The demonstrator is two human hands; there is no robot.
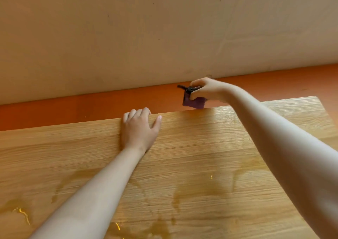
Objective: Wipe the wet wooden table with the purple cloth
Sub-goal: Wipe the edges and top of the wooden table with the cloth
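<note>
A light wooden table [201, 147] fills the lower half of the view, with wet patches [197, 189] shining across its near part. My right hand [206, 89] is stretched past the far edge and is shut on a small purple cloth [194, 102], which hangs bunched from my fingers just beyond the table, above the floor. My left hand [140, 129] lies flat on the tabletop at the far edge, its fingertips curled over the rim.
An orange floor strip [73, 109] runs beyond the table's far edge, and a plain beige wall [146, 37] rises behind it. The table's right corner [317, 100] lies near my right arm.
</note>
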